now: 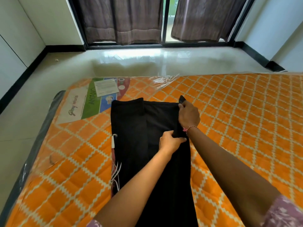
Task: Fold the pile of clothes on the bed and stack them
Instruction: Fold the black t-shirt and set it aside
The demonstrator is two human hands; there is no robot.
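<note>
A long black garment (131, 136) lies flat along the orange quilted mattress (237, 120), running away from me, with a white and red print showing at its left edge. Its right side is lifted into a fold. My right hand (188, 114) grips that raised right edge near the far end. My left hand (170, 141) pinches the same edge a little nearer to me. Both forearms reach over the garment's near half. No other clothes are in view.
The mattress is wrapped in clear plastic, with a printed label and a paper sheet (106, 87) at its far left corner. Beyond it are a glossy pale floor (147, 63), dark curtains (121, 20) over a sliding door, and white walls.
</note>
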